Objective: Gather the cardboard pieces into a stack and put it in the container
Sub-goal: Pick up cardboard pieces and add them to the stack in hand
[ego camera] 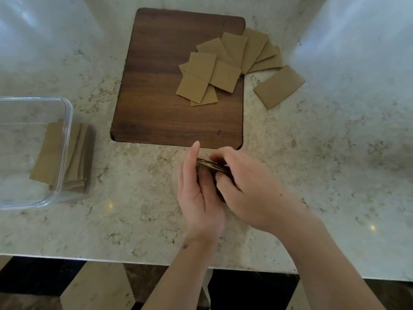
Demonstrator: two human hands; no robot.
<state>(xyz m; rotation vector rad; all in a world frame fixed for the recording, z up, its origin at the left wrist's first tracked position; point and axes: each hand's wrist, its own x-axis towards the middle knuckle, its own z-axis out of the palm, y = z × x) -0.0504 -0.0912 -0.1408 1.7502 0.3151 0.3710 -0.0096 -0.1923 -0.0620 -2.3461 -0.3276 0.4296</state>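
My left hand (199,193) and my right hand (243,186) meet just in front of the wooden board, both closed around a small stack of cardboard pieces (212,166) held on edge; only its top edge shows. Several tan cardboard pieces (221,70) lie fanned and overlapping across the board's far right corner and the counter beside it. One lone piece (279,86) rests on the counter to their right. A clear glass container (67,130) stands at the left edge with several cardboard pieces (50,153) leaning inside it.
The dark wooden board (165,86) lies in the middle of the pale stone counter (335,153). The counter's front edge (134,261) runs just below my wrists, with a dark and tan floor beneath.
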